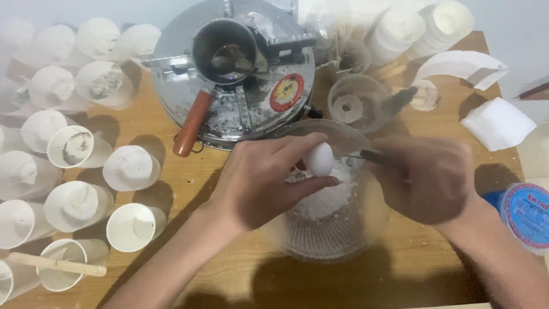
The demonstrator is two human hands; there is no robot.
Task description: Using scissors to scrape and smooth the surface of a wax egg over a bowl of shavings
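One white egg, smooth and oval, sits pinched between the thumb and fingers of the left hand, its grip pressed against the shell. The egg hangs over a clear plastic bowl, round and ribbed near the base, part filled with a white grainy heap. The right hand is closed in a fist-like grip round the dark handle of one thin knife, whose narrow blade points at the egg and ends just beside it.

Behind the bowl stands one round steel machine, shiny and speckled with white flakes, with a dark funnel-shaped cup at its middle and one orange-brown handle slanting off toward the left. To the left, more than a dozen white cups lie tipped on the wooden tabletop; the exact number blurs at the edge. One flat wooden stick rests across the lower cups. A second clear bowl stands behind the right hand, and one white foam block lies at the far right.
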